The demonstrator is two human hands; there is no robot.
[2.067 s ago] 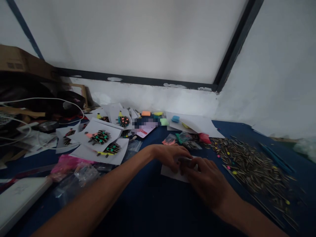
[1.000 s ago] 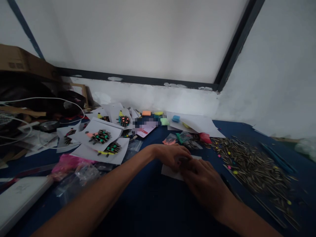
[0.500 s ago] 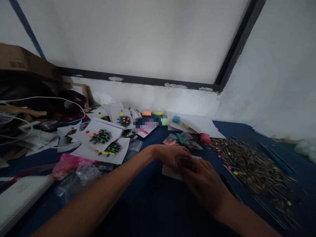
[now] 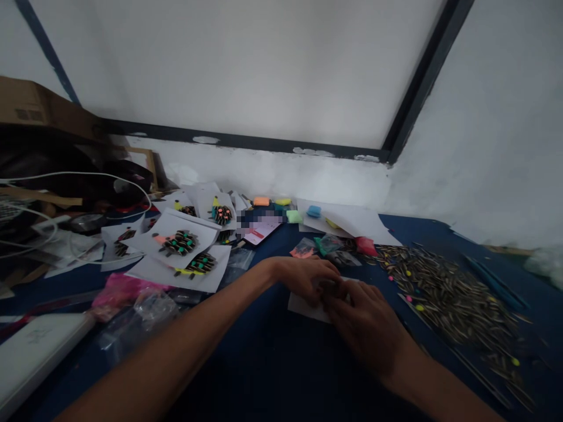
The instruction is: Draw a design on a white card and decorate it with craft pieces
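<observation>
My left hand bends over a small white paper on the blue table, its fingers curled down. Against it, my right hand comes in from the right with its fingers bent together too. Between the fingertips there is a dark shape that I cannot make out; the hands hide most of it and much of the paper. Just beyond the hands lie an orange clay packet and a green plastic wrapper. To the right spreads a heap of striped sunflower seeds with small coloured dots among them.
Papers bearing seed-and-clay hedgehogs overlap at the left. A phone lies behind my hands, near several coloured clay blocks. Pink plastic, a white box and cables crowd the left; blue tweezers lie right.
My right hand has shifted very slightly, its fingers still bent at the paper. The left hand stays in nearly the same place.
</observation>
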